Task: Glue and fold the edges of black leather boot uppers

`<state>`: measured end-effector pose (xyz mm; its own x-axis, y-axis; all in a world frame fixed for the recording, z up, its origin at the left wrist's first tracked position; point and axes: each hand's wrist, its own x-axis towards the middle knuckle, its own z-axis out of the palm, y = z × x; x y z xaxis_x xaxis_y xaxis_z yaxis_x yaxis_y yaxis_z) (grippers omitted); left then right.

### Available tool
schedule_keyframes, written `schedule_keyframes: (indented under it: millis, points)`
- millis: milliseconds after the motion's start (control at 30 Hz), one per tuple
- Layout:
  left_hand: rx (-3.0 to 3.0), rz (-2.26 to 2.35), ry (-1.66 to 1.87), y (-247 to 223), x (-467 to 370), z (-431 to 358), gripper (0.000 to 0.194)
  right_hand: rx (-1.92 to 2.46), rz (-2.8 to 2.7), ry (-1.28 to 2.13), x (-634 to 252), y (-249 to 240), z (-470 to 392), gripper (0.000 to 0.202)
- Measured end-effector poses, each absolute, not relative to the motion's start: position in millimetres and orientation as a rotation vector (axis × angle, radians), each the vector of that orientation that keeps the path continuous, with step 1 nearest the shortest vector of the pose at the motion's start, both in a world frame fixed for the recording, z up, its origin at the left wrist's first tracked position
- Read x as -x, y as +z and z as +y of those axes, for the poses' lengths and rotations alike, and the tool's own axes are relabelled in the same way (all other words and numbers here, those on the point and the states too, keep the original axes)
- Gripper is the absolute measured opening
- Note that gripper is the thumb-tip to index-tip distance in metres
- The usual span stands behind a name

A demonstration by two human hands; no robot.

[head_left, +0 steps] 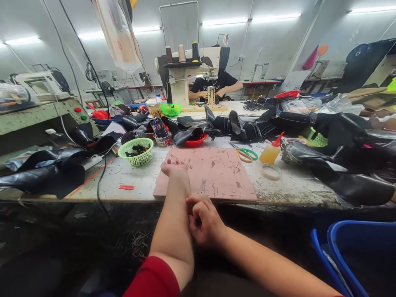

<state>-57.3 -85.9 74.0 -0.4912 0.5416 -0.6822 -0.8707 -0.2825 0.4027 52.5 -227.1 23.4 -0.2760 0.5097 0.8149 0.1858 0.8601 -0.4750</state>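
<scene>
My left hand (174, 167) is palm up over the pink cutting board (216, 173), its fingers loosely bent and apart, with nothing in it. My right hand (206, 220) is just in front of the table edge, fingers curled, its fingertips against the inside of my left forearm (171, 214). No object shows in its curl. Beyond the board's right corner lie two pairs of scissors, one with green handles (252, 154) and one with orange handles (244, 156). A bottle of yellow liquid with a red nozzle (269, 153) stands beside a roll of clear tape (271, 171).
A pale green basket (136, 152) with small black pieces stands left, a red strip (126, 187) nearer. Black leather pieces (235, 123) line the back; more (349, 173) lie right. Behind, a person (227, 84) sits at a sewing machine (179, 78). Blue bins (365, 247) stand lower right.
</scene>
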Motion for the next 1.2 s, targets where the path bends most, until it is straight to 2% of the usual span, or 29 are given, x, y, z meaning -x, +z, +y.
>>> schedule_keyframes:
  millis: [1200]
  points:
    - [0.518,0.94,1.872,73,55,-97,0.033,0.563,-1.981,0.4,-57,28,-220,0.03]
